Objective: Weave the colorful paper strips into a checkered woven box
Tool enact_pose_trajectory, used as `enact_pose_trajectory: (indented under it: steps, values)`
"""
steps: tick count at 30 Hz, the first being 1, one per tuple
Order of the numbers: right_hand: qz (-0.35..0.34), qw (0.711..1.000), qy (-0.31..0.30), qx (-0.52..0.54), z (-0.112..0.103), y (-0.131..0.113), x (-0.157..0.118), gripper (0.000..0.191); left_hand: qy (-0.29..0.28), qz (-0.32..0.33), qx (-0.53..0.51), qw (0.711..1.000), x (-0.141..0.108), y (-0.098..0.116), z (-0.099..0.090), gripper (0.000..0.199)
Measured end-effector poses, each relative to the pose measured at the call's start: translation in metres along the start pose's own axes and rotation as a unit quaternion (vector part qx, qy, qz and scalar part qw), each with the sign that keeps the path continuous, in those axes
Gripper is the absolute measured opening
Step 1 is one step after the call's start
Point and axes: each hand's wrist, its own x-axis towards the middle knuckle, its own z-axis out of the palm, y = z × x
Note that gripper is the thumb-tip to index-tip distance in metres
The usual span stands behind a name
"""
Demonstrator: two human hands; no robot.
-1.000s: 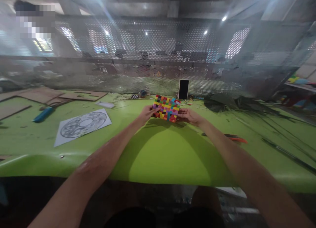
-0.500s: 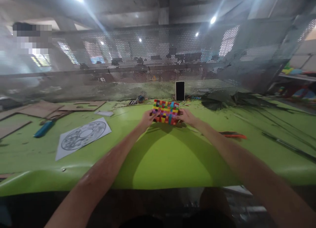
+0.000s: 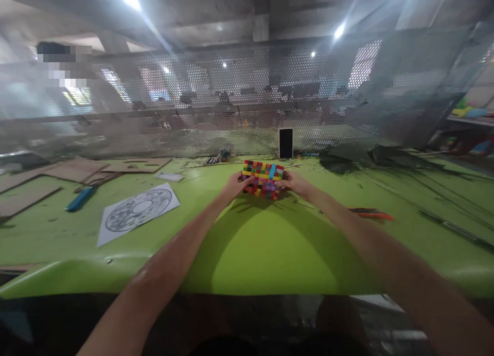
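A small box [image 3: 263, 177] covered in a many-coloured woven check of red, yellow, purple, black and turquoise is held between my two hands, above the green tabletop [image 3: 266, 253]. My left hand [image 3: 233, 185] grips its left end, with the thumb lying across the near face. At the opposite end, my right hand [image 3: 298, 184] is closed on it, thumb also on the near side. The fingers behind the box are mostly hidden. Shadows of the arms fall on the green cover below.
On the left lie a paper sheet with a ring-shaped drawing [image 3: 139, 213], a blue-handled tool [image 3: 80, 199] and flat brown boards [image 3: 77, 170]. A dark-screened device [image 3: 285, 143] stands behind the box. To the right are an orange-edged item [image 3: 372, 214] and dark leaf-like pieces [image 3: 347, 158]. Perforated mesh [image 3: 250, 99] stands behind.
The view has shifted slightly, so most things sit further right. Both hands keep hold of the box, which is now a little lower and tilted differently.
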Motion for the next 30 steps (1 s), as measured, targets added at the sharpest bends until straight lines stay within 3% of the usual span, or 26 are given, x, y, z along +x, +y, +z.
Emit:
enact_pose_trajectory:
  steps: [5,9,16,19,30]
  values:
    - [0.0,0.999,0.015,-0.028,0.011,0.005,0.002,0.029,0.048,0.019,0.012,0.999,-0.002,0.003,0.004,0.043]
    - [0.006,0.999,0.023,-0.029,0.007,0.009,0.001,0.036,0.053,0.018,0.014,0.998,-0.004,0.004,0.007,0.045]
    - [-0.002,0.998,0.055,-0.007,0.001,0.009,0.004,0.03,0.068,0.051,-0.002,0.996,-0.004,0.005,0.005,0.049]
    - [-0.007,0.997,0.074,0.006,-0.004,0.01,0.007,0.03,0.058,0.049,0.002,0.997,-0.003,0.005,0.0,0.052]
    - [-0.038,0.998,0.033,-0.029,-0.005,0.008,0.005,0.042,0.028,0.042,0.023,0.998,-0.004,0.002,-0.002,0.052]
